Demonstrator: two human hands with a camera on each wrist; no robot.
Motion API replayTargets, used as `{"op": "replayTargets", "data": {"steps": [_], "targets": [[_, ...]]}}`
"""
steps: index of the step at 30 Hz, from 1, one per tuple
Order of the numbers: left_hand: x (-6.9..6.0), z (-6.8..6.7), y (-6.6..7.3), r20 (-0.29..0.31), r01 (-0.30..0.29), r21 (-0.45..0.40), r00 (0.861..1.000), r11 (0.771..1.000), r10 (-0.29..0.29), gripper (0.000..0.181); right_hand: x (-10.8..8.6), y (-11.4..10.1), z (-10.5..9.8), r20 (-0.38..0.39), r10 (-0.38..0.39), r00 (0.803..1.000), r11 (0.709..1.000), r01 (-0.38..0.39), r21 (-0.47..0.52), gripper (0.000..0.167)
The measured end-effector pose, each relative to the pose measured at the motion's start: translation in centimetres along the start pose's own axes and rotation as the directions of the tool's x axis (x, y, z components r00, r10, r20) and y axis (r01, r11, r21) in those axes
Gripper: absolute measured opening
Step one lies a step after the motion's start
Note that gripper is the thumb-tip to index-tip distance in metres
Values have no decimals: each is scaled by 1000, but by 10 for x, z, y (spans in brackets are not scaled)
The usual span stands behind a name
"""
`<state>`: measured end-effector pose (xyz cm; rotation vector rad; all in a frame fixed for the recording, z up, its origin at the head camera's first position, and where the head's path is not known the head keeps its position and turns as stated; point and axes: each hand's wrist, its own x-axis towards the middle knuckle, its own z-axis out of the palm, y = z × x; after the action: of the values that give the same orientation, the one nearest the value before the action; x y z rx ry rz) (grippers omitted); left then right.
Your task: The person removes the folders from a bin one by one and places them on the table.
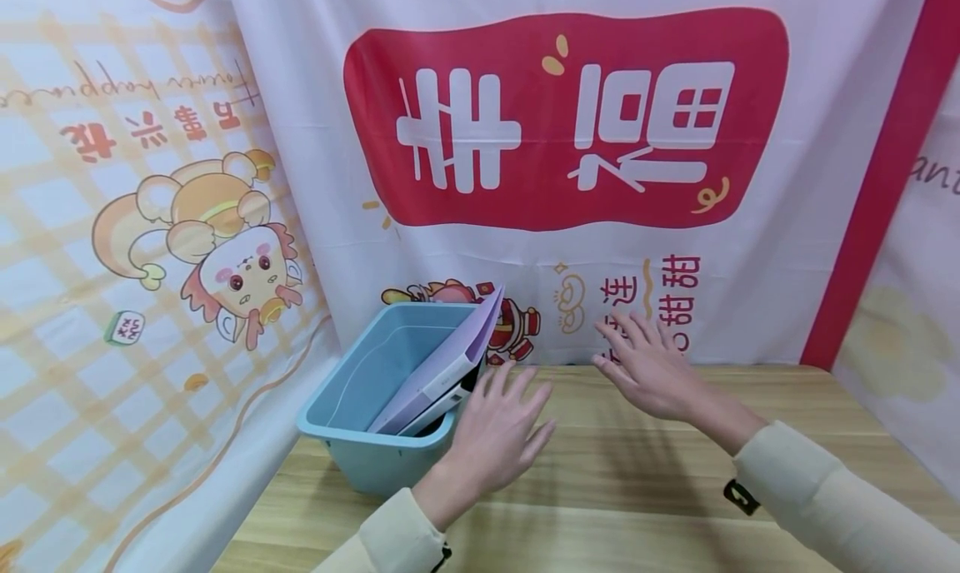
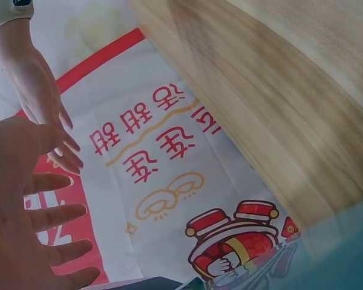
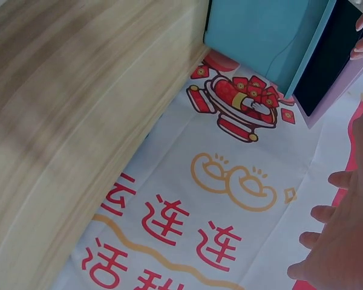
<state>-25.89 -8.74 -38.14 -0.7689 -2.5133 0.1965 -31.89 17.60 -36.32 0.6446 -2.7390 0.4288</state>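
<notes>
In the head view a purple folder [image 1: 442, 361] leans inside a blue bin [image 1: 375, 439] at the left of the table, with a white-edged dark item beside it. My left hand [image 1: 498, 427] is just right of the bin, fingers spread, holding nothing. My right hand [image 1: 651, 369] hovers over the table's back part, fingers spread and empty. Both hands show in the left wrist view, the left [image 2: 24, 211] near and the right [image 2: 39, 90] behind it. The right wrist view shows my right hand [image 3: 345, 223] with bent-looking, empty fingers and the folder's purple edge [image 3: 345, 84].
The wood-grain table [image 1: 600, 473] reaches back to a white printed cloth [image 1: 525, 306] that hangs behind it. Another patterned cloth [image 1: 150, 265] covers the left side, and a pale cloth [image 1: 907, 323] hangs at the right.
</notes>
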Motion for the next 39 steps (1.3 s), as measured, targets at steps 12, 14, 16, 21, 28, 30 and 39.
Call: {"op": "replayTargets", "data": {"steps": [12, 14, 16, 21, 28, 30, 39], "targets": [[-11, -8, 1, -120, -33, -11, 992, 999, 31, 44, 0, -4, 3, -7, -15, 1000, 1000, 15, 22, 61], [-12, -10, 1, -124, -34, -28, 992, 999, 30, 42, 0, -5, 4, -9, -17, 1000, 1000, 17, 22, 61], [-14, -13, 1, -125, -34, -50, 992, 998, 27, 40, 1, -6, 4, -9, -20, 1000, 999, 20, 27, 61], [-18, -18, -2, -150, -32, -96, 989, 995, 18, 37, 2, -11, 3, 2, -20, 1000, 999, 20, 41, 63], [-26, -22, -6, -219, -33, -157, 976, 987, -2, 36, 4, -15, 6, -5, -22, 1000, 998, 22, 66, 63], [-28, -23, -8, -246, -33, -173, 969, 984, -11, 35, 5, -16, 8, -16, -26, 1000, 997, 27, 76, 62], [-41, -21, -19, -305, 1, -242, 949, 970, -78, 37, 6, -24, 14, -53, -46, 998, 988, 53, 145, 59]]}}
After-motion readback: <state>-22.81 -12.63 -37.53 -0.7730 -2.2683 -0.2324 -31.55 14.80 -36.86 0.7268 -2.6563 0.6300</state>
